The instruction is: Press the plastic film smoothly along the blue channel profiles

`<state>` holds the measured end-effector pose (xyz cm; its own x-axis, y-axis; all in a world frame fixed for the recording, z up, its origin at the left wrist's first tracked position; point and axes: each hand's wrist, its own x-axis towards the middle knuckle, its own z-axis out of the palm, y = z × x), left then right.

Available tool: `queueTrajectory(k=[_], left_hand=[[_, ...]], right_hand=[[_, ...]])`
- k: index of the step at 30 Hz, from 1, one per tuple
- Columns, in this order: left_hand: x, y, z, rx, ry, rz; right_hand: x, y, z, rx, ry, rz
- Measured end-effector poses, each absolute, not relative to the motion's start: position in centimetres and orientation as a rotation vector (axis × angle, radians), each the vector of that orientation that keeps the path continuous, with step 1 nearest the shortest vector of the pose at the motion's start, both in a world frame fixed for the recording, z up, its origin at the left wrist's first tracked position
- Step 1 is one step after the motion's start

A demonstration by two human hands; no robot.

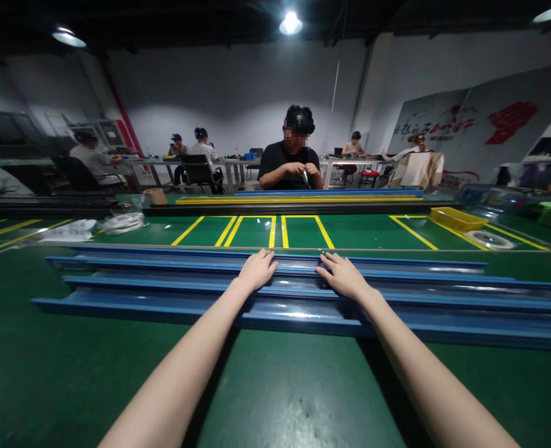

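Note:
Several long blue channel strips lie side by side across the green table, their hollow sides facing up. My left hand lies palm down on the farther strips, a little left of the middle, its fingers stretched forward. To its right, my right hand rests on the same strips with fingers spread and thumb apart. Neither hand is wrapped around a strip. The nearest strip passes beneath both forearms. Whatever is under the palms is hidden.
Yellow tape lines mark the table beyond the strips. A yellow tray and a coil sit at right, a white coil at left. Black and yellow strips lie farther back, before a seated co-worker.

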<state>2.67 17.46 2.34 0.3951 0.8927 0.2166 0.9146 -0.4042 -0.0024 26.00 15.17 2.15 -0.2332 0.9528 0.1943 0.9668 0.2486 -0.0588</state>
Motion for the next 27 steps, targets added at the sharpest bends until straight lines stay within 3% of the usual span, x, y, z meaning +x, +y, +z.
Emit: queueTrajectory(k=[10, 20, 27], left_hand=[[2.6, 18.4, 3.4, -2.6, -1.71, -0.189], [2.7, 21.8, 6.1, -2.639, -1.877, 0.159], [2.4, 22.1, 5.6, -2.625, -1.876, 0.185]], right_hand=[[25.8, 16.8, 3.2, -1.774, -2.352, -0.223], [27.0, 22.0, 4.5, -1.856, -2.548, 0.132], [27.4, 21.9, 4.1, -1.864, -2.539, 0.224]])
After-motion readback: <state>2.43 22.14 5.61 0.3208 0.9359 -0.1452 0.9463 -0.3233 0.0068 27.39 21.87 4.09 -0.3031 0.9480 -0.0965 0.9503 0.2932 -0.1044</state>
